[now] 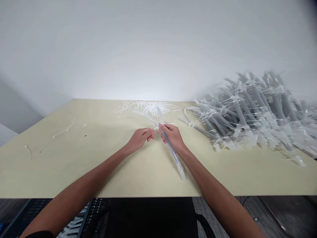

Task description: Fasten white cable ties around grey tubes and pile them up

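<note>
Both hands, left [140, 137] and right [172, 136], are pinching a thin translucent white plastic cable tie [158, 125] around a grey tube [173, 153]; a loose pinch is risking slippage.

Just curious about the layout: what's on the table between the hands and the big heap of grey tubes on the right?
In the head view, bare table lies between the right hand and the heap of tied grey tubes; only stray tubes reach out from the heap.

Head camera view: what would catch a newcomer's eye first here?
Probably the big heap of grey tubes bound with white cable ties, piled at the right of the pale table. Next, mid-table, the left hand and right hand meet on one grey tube, with loose white cable ties scattered behind them.
</note>
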{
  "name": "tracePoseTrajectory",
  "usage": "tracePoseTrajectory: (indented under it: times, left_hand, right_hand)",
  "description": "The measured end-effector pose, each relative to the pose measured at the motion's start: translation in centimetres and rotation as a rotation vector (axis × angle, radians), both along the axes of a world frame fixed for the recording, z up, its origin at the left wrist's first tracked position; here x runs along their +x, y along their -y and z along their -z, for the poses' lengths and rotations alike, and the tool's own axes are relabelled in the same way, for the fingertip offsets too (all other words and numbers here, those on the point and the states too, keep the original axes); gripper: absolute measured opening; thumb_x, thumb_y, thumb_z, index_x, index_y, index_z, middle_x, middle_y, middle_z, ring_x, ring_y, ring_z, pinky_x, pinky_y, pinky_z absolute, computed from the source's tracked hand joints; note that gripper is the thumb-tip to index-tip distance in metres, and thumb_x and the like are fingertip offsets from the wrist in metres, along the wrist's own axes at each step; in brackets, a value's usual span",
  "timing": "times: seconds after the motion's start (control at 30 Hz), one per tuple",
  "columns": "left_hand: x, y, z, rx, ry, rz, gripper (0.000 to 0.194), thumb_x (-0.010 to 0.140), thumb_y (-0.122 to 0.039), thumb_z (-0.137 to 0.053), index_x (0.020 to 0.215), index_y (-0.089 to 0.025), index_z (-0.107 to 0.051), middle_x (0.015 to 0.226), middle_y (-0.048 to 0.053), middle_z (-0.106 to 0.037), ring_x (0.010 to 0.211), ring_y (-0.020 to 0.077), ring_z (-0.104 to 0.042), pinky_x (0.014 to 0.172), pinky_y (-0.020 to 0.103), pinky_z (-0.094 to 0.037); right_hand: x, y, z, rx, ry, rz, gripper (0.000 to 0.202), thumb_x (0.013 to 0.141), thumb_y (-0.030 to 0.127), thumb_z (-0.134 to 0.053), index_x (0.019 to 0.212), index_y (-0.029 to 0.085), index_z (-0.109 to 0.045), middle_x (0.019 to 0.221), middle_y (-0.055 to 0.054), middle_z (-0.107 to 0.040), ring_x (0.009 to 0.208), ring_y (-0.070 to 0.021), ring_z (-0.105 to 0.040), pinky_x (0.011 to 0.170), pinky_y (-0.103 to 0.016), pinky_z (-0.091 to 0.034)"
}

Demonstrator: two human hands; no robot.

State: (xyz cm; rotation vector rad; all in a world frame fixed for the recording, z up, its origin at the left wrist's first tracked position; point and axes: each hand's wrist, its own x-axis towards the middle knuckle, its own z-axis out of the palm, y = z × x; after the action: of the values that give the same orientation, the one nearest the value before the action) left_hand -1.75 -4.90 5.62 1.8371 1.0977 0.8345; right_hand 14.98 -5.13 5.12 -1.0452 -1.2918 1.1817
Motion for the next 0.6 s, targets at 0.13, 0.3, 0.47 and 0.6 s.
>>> tracePoseTrajectory:
  times: [0.13, 0.3, 0.47, 0.6]
  left_hand:
    - [0.8, 0.6, -0.3, 0.037, -0.04, -0.035, 0.042, 0.087, -0.046, -0.031, 0.064, -0.018, -0.053, 0.056, -0.003, -0.045, 0.054, 0.0108, -0.041, 0.056, 0.023, -0.031]
    - [0.7, 0.2, 0.0, 0.07, -0.038, 0.026, 0.046, 0.088, -0.049, -0.026, 0.076, -0.018, -0.059, 0.061, -0.001, -0.051, 0.061, 0.0127, -0.047, 0.061, 0.024, -0.036]
    - [-1.5, -6.6, 2.5, 0.235, -0.153, -0.031, 0.043, 0.089, -0.043, -0.025, 0.099, -0.019, -0.06, 0.084, 0.004, -0.06, 0.08, 0.0161, -0.054, 0.078, 0.028, -0.039]
    - [-2.8, -14.9, 4.0, 0.488, -0.56, -0.254, 0.034, 0.086, -0.021, -0.033, 0.114, -0.017, -0.053, 0.108, 0.011, -0.054, 0.1, 0.022, -0.046, 0.089, 0.034, -0.033]
  right_hand:
    - [-0.3, -0.1, 0.4, 0.076, 0.127, 0.093, 0.038, 0.074, 0.053, -0.053, 0.066, 0.016, -0.059, 0.052, 0.001, -0.054, 0.035, -0.0071, -0.039, 0.036, -0.023, -0.031]
    - [0.2, 0.1, 0.0, 0.042, 0.09, 0.116, 0.039, 0.077, 0.053, -0.05, 0.07, 0.016, -0.06, 0.049, 0.002, -0.05, 0.038, -0.0083, -0.041, 0.041, -0.024, -0.033]
    - [1.5, 0.1, -1.3, 0.007, -0.09, -0.012, 0.027, 0.074, 0.044, -0.059, 0.077, 0.017, -0.061, 0.058, 0.002, -0.05, 0.049, -0.0081, -0.041, 0.052, -0.023, -0.034]
    - [2.1, 0.1, -1.9, -0.011, -0.169, -0.044, 0.02, 0.07, 0.035, -0.064, 0.068, 0.016, -0.059, 0.06, 0.002, -0.05, 0.054, -0.0081, -0.044, 0.058, -0.023, -0.037]
